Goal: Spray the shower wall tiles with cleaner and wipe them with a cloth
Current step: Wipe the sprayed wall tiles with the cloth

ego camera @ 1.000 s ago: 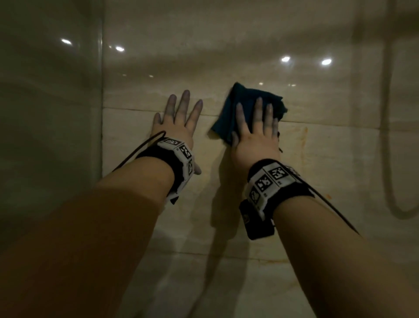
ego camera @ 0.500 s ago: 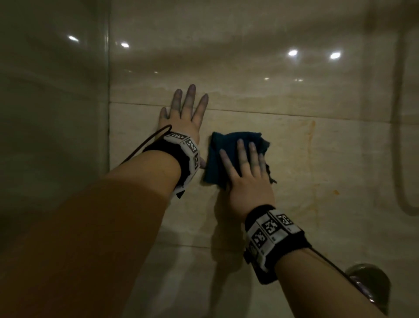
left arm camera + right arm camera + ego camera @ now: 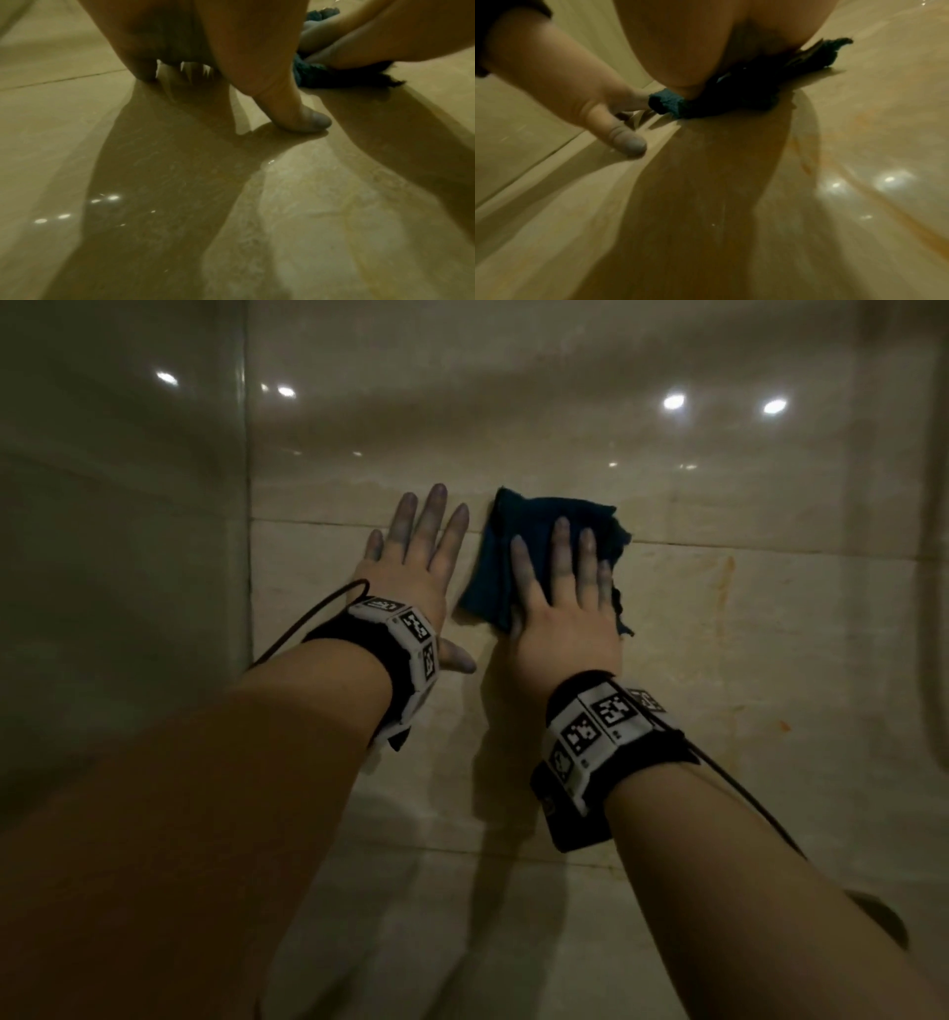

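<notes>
A dark blue cloth (image 3: 518, 546) lies flat against the beige shower wall tiles (image 3: 719, 660), across a horizontal grout line. My right hand (image 3: 562, 603) presses it to the wall with straight, spread fingers. In the right wrist view the cloth (image 3: 731, 101) bunches under my palm. My left hand (image 3: 411, 557) rests flat on the tile just left of the cloth, fingers straight and spread, holding nothing. In the left wrist view the left thumb (image 3: 303, 119) touches the glossy tile, with the cloth (image 3: 308, 73) beside it. No spray bottle is in view.
A side wall (image 3: 118, 608) meets the tiled wall at a corner on the left. Orange-brown stain streaks (image 3: 726, 588) run down the tile right of the cloth. A dark round metal fitting (image 3: 878, 916) shows at lower right, and a hose shadow (image 3: 929, 608) at far right.
My right hand slid the cloth down the wall, then back up to the grout line, close beside the left hand. The left hand stayed flat on the tile.
</notes>
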The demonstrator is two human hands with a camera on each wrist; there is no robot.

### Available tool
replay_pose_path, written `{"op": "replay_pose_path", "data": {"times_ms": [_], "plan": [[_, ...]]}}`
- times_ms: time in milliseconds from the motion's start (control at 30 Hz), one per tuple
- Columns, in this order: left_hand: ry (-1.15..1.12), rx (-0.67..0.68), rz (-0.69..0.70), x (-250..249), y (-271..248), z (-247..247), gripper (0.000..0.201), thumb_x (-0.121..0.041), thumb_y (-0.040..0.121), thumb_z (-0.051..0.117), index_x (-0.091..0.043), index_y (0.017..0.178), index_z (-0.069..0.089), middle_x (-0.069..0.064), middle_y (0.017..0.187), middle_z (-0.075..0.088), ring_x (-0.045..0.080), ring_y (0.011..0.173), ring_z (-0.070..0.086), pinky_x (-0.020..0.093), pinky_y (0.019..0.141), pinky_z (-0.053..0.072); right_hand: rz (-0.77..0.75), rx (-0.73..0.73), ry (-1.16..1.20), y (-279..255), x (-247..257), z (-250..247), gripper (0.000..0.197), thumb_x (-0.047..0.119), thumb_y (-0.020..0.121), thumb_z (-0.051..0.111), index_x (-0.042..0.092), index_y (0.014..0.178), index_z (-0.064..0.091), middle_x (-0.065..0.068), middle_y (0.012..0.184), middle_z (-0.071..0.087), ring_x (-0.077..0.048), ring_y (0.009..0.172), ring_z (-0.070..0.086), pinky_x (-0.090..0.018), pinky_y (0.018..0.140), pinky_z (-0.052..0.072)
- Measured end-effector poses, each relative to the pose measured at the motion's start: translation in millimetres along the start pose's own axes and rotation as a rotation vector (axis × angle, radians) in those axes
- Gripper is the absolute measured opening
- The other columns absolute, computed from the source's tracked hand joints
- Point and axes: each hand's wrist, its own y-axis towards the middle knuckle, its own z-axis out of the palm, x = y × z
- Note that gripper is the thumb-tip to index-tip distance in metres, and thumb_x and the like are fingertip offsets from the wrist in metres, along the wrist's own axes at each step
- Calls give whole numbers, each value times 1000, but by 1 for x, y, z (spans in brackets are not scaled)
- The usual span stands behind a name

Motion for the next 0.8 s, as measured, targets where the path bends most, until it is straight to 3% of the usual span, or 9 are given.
{"op": "replay_pose_path", "data": {"times_ms": [100, 233, 333, 467, 600, 800], "plan": [[0, 13, -19, -5, -1, -3, 144, -69, 57, 71, -15, 143, -32, 8, 151, -36, 32, 144, -23, 46, 118, 1, -9, -17, 16, -20, -6, 16, 63, 37, 100, 25, 29, 146, -17, -8, 155, -25, -28, 143, -22, -38, 114, -17], [-23, -4, -81, -15, 2, -6, 123, -40, 78, 71, -15, 145, -28, 10, 152, -34, 34, 144, -21, 46, 118, 6, 17, 59, -14, -53, -19, 30, 63, 37, 100, 23, 31, 135, -30, -1, 143, -38, -26, 142, -25, -38, 114, -17], [-15, 10, -82, -15, 3, -6, 132, -49, 71, 75, -15, 144, -29, 11, 152, -34, 35, 143, -22, 47, 118, 6, 5, 91, -58, -54, -27, 26, 60, 38, 100, 19, 33, 133, -31, 1, 141, -39, -24, 142, -25, -37, 115, -16], [-13, 73, -82, -15, 3, -9, 152, -63, 51, 79, -16, 142, -33, 11, 150, -37, 36, 142, -25, 47, 118, 4, 74, 54, -39, -28, -40, 2, 60, 37, 101, 21, 31, 145, -18, -5, 154, -27, -26, 143, -22, -38, 117, -12], [-8, 71, -73, -13, 4, -8, 153, -63, 51, 79, -15, 142, -34, 11, 150, -38, 36, 142, -25, 48, 118, 4, 118, 15, -23, -7, -53, -15, 59, 38, 101, 20, 29, 147, -15, -7, 155, -26, -27, 143, -21, -38, 116, -13], [6, 72, -84, -15, 5, -8, 155, -64, 49, 80, -14, 142, -34, 12, 150, -37, 36, 143, -23, 49, 118, 6, 119, -30, -23, -36, -55, 7, 59, 37, 101, 21, 27, 147, -15, -8, 156, -21, -27, 145, -17, -38, 117, -9]]}}
